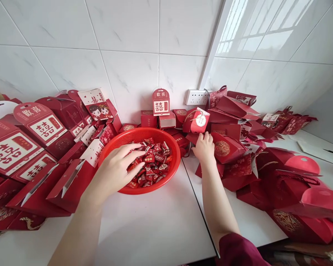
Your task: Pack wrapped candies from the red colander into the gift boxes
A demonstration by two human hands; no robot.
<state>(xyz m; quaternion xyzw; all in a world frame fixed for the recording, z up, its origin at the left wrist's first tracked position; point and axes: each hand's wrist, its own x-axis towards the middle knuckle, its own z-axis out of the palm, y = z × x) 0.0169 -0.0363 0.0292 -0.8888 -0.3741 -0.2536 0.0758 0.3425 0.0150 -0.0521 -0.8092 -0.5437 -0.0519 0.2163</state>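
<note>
A round red plastic basket [175, 155] holds many red-wrapped candies [152, 162] on the white table. Over the basket's left side is my left hand [119, 166], fingers spread above the candies with nothing held. My right hand [204, 147] reaches to the right of the basket, its fingertips at the lower edge of a small red box with a round cream label [197, 120]. Whether those fingers grip the box cannot be made out. A red box with a gold round emblem [224, 147] lies just right of that hand.
Red gift boxes [48, 127] crowd the left side, and more red boxes and bags [288, 184] are piled at the right. An upright box [161, 102] and a power strip [197, 97] are by the tiled wall. A dark seam crosses the table [155, 229].
</note>
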